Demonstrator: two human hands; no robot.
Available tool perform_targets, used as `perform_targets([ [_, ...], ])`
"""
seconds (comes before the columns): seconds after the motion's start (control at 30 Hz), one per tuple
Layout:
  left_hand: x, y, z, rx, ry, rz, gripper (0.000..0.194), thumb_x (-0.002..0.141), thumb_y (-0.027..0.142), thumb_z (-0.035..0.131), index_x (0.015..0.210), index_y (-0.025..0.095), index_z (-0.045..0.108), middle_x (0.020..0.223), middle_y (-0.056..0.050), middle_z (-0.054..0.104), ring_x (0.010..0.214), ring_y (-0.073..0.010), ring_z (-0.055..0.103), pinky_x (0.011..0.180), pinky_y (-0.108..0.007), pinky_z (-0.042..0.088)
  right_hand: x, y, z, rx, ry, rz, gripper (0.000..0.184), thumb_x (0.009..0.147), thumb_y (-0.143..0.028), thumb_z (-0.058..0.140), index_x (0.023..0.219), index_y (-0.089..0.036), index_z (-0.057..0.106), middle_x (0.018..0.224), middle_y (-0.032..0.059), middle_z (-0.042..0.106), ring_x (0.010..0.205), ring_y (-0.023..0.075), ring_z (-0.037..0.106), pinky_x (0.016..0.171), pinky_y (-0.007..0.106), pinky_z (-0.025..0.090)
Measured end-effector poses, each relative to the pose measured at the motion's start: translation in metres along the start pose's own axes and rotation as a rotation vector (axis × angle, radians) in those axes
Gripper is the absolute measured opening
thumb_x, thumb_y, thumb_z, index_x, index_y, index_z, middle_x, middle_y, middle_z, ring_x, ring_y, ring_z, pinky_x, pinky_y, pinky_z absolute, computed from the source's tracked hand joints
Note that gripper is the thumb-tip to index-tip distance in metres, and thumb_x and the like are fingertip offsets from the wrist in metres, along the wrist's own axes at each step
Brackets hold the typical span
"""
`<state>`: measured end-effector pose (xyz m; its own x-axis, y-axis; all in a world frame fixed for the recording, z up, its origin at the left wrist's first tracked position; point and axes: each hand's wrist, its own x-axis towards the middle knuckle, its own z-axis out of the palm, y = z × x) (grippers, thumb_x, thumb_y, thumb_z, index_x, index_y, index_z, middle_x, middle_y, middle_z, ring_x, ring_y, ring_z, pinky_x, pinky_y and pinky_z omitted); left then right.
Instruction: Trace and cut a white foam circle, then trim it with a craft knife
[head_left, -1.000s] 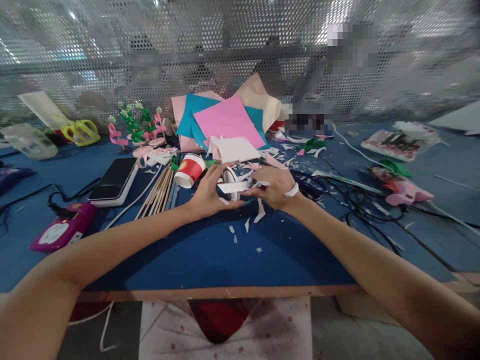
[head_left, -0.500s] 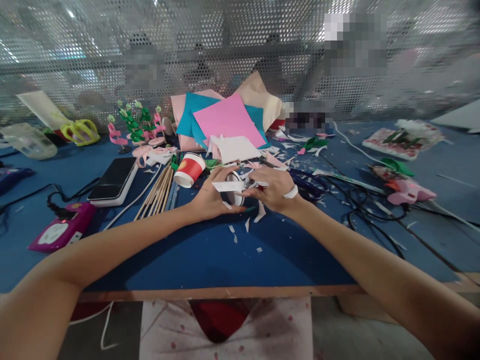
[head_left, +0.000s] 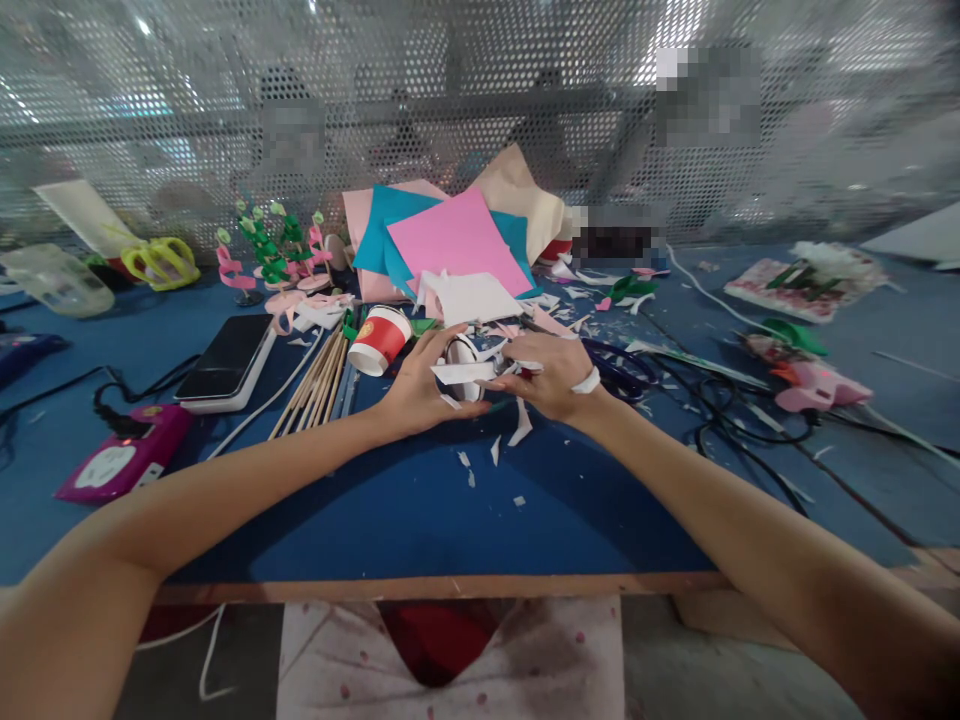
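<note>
Both my hands meet over the middle of the blue table (head_left: 390, 510). My left hand (head_left: 415, 388) has its fingers curled round a white paper strip (head_left: 459, 373) and a small white roll (head_left: 459, 355) behind it. My right hand (head_left: 550, 374) pinches the other end of the same strip, and a white band sits on its wrist. A red paper cup (head_left: 379, 340) lies on its side just left of my left hand. White paper scraps (head_left: 519, 425) are scattered under and in front of both hands.
Pink, teal and tan paper sheets (head_left: 454, 245) are piled behind my hands. Wooden sticks (head_left: 315, 385), a phone (head_left: 229, 362) and a magenta device (head_left: 124, 455) lie to the left. Black cables (head_left: 720, 405) and a pink glue gun (head_left: 814, 385) lie right. A perforated metal screen (head_left: 480, 110) backs the table.
The white strip between my hands has shifted slightly and tilted; both hands stay in nearly the same spot with the same grip.
</note>
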<state>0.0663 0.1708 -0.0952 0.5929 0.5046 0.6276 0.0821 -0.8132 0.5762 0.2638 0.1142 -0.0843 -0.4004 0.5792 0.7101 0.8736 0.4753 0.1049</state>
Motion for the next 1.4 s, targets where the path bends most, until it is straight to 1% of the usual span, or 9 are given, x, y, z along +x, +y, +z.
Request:
perform_targets([
  [0.23, 0.002, 0.003, -0.004, 0.023, -0.067, 0.085, 0.086, 0.057, 0.045, 0.08, 0.129, 0.017, 0.043, 0.12, -0.015, 0.053, 0.11, -0.0274, 0.052, 0.094, -0.047, 0.046, -0.002, -0.001, 0.0, 0.011, -0.032, -0.006, 0.073, 0.087, -0.066, 0.013, 0.068, -0.016, 0.062, 0.057, 0.0056, 0.056, 0.057, 0.0151, 0.052, 0.053, 0.026, 0.031],
  [0.43, 0.001, 0.002, -0.003, 0.033, -0.081, 0.102, 0.087, 0.056, 0.047, 0.081, 0.129, 0.018, 0.042, 0.124, -0.015, 0.052, 0.112, -0.0278, 0.052, 0.094, -0.048, 0.047, -0.003, -0.002, 0.003, 0.016, 0.025, -0.039, 0.07, 0.087, -0.066, 0.018, 0.071, -0.014, 0.064, 0.058, 0.0057, 0.057, 0.057, 0.0144, 0.052, 0.053, 0.025, 0.03],
  [0.67, 0.002, 0.01, -0.003, 0.044, -0.128, 0.109, 0.085, 0.054, 0.04, 0.083, 0.127, 0.021, 0.046, 0.12, -0.013, 0.055, 0.114, -0.0288, 0.051, 0.099, -0.05, 0.044, 0.002, -0.011, -0.005, 0.011, -0.04, 0.016, 0.073, 0.085, -0.069, 0.013, 0.069, -0.016, 0.062, 0.056, 0.0045, 0.053, 0.056, 0.0146, 0.049, 0.052, 0.026, 0.029],
  [0.8, 0.001, 0.011, -0.003, 0.018, -0.082, 0.062, 0.084, 0.054, 0.04, 0.082, 0.127, 0.021, 0.045, 0.121, -0.014, 0.053, 0.115, -0.0304, 0.051, 0.097, -0.052, 0.045, 0.004, -0.007, -0.006, 0.031, -0.075, 0.071, 0.076, 0.083, -0.072, 0.009, 0.067, -0.017, 0.06, 0.055, 0.0047, 0.053, 0.057, 0.0154, 0.05, 0.053, 0.026, 0.029],
  [0.87, 0.0, 0.01, -0.002, -0.056, -0.047, 0.011, 0.082, 0.058, 0.041, 0.08, 0.128, 0.02, 0.044, 0.123, -0.014, 0.051, 0.113, -0.0293, 0.052, 0.091, -0.047, 0.05, 0.004, -0.004, -0.005, 0.033, -0.08, 0.112, 0.077, 0.082, -0.073, 0.007, 0.063, -0.018, 0.058, 0.056, 0.0051, 0.054, 0.056, 0.0156, 0.051, 0.052, 0.026, 0.029],
  [0.97, -0.001, 0.008, -0.001, -0.126, -0.012, -0.07, 0.081, 0.061, 0.04, 0.077, 0.13, 0.02, 0.04, 0.126, -0.015, 0.046, 0.114, -0.0279, 0.051, 0.084, -0.04, 0.054, 0.003, 0.0, -0.003, 0.019, -0.084, 0.236, 0.078, 0.081, -0.075, 0.005, 0.059, -0.018, 0.054, 0.056, 0.0056, 0.055, 0.054, 0.0155, 0.05, 0.048, 0.026, 0.026],
  [1.1, -0.001, 0.001, 0.003, -0.063, 0.04, -0.166, 0.087, 0.056, 0.039, 0.08, 0.127, 0.016, 0.037, 0.123, -0.017, 0.048, 0.116, -0.0297, 0.049, 0.089, -0.044, 0.052, 0.003, 0.002, -0.005, 0.011, -0.08, 0.347, 0.075, 0.081, -0.075, 0.008, 0.057, -0.019, 0.052, 0.051, 0.0044, 0.05, 0.05, 0.0155, 0.047, 0.046, 0.026, 0.023],
  [1.23, 0.0, -0.002, 0.004, -0.08, 0.051, -0.163, 0.081, 0.054, 0.038, 0.081, 0.121, 0.015, 0.041, 0.121, -0.016, 0.05, 0.113, -0.0283, 0.051, 0.089, -0.044, 0.052, 0.003, 0.002, -0.006, 0.076, -0.069, 0.281, 0.072, 0.083, -0.073, 0.011, 0.056, -0.019, 0.05, 0.051, 0.0038, 0.05, 0.05, 0.0145, 0.046, 0.048, 0.026, 0.026],
  [1.4, 0.001, 0.003, 0.001, -0.147, -0.005, -0.151, 0.081, 0.059, 0.035, 0.079, 0.127, 0.02, 0.038, 0.131, -0.015, 0.043, 0.115, -0.0278, 0.05, 0.079, -0.039, 0.056, 0.003, 0.0, -0.003, 0.12, -0.106, 0.125, 0.074, 0.083, -0.073, 0.008, 0.059, -0.019, 0.052, 0.055, 0.0044, 0.053, 0.055, 0.0152, 0.048, 0.052, 0.027, 0.03],
])
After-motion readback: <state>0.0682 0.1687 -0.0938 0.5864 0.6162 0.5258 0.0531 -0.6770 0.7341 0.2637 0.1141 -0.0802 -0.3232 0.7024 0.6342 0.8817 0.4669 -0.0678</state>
